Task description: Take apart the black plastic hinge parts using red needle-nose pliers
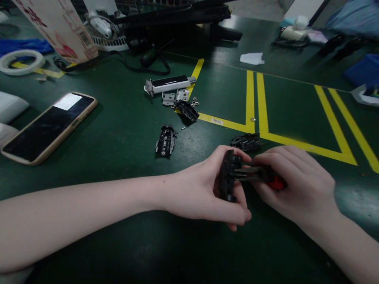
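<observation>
In my left hand [204, 191] is a black plastic part [226, 175], held upright between thumb and fingers. My right hand [296, 185] is closed around needle-nose pliers [251, 173] with a red handle, mostly covered by the palm. The plier tips reach the inner side of the black part; whether they grip anything there I cannot tell. Just beyond my hands lies a black mechanism piece [245, 142]. Farther left are a similar open black housing [166, 141] and another black piece [188, 110] beside small metal brackets [176, 97].
A white and black bar-shaped part [170, 84] lies behind the brackets, near small rings [195, 101]. On the left are a phone [50, 128], a tape roll [22, 62] and a printed box [63, 31]. Yellow tape lines [302, 147] mark the green table [124, 244]. A screwdriver [149, 57] lies behind.
</observation>
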Motion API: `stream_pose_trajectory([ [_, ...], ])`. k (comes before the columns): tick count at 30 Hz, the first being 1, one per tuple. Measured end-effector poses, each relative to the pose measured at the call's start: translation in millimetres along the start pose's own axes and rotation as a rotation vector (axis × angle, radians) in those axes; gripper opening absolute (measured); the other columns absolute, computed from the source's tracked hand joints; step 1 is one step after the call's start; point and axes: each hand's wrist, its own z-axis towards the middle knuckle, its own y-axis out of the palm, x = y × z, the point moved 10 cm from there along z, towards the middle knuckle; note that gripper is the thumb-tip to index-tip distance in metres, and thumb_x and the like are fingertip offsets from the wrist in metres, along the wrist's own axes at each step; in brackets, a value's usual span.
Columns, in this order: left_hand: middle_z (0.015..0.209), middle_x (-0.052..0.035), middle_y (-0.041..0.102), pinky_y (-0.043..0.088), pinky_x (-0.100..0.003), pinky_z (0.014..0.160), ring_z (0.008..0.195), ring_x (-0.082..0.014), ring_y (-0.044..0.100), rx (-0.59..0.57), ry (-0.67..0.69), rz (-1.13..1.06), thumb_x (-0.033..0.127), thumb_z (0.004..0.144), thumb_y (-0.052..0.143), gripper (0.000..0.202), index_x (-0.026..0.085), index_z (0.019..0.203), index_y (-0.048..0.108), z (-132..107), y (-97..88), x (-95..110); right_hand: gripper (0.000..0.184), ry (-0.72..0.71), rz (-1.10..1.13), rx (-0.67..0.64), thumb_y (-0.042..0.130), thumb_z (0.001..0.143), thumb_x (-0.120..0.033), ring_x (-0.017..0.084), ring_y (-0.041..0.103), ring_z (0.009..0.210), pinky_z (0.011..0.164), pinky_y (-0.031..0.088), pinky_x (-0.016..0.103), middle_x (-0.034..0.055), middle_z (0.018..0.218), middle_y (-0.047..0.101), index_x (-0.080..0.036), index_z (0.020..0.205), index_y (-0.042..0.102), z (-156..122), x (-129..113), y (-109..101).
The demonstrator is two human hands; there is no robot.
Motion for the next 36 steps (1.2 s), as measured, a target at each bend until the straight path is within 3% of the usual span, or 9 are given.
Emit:
stream_pose_trajectory([
  [7,0.084,0.0037,0.065,0.057,-0.027,0.074,0.069,-0.0093,0.066,0.009,0.024,0.020,0.004,0.087,0.072,0.062,0.024,0.130,0.032,1.7,-0.6,0.7,0.007,-0.038,-0.005,0.003,0.061,0.086,-0.017,0.021,0.061,0.068,0.062,0.048,0.035,0.0056,0.076,0.063,-0.020,0.089,0.055,2.6,-2.7,3.4],
  [19,0.083,0.0045,0.066,0.059,-0.028,0.076,0.069,-0.0085,0.068,-0.012,0.029,-0.039,0.004,0.090,0.069,0.061,0.026,0.133,0.032,2.8,2.1,-1.2,0.013,-0.036,0.039,-0.053,0.057,0.087,-0.016,0.017,0.053,0.063,0.058,0.043,0.031,-0.0005,0.070,0.053,-0.023,0.083,0.047,7.9,-6.1,8.0],
  [27,0.080,0.0064,0.062,0.054,-0.022,0.057,0.056,-0.0075,0.061,0.061,-0.083,0.107,0.013,0.090,0.072,0.072,0.027,0.142,0.023,2.1,-2.1,-0.4,0.014,-0.024,0.050,-0.067,0.057,0.083,-0.014,0.019,0.055,0.063,0.057,0.044,0.032,0.0010,0.071,0.057,-0.023,0.081,0.047,9.4,-5.7,8.2],
  [36,0.085,0.0061,0.061,0.052,-0.021,0.061,0.059,-0.0058,0.060,-0.056,0.020,-0.034,0.009,0.093,0.067,0.058,0.028,0.130,0.026,0.6,6.9,4.1,0.019,-0.015,0.068,-0.082,0.061,0.083,-0.013,0.018,0.055,0.066,0.059,0.044,0.031,-0.0003,0.073,0.055,-0.024,0.081,0.046,6.2,-3.1,9.0],
])
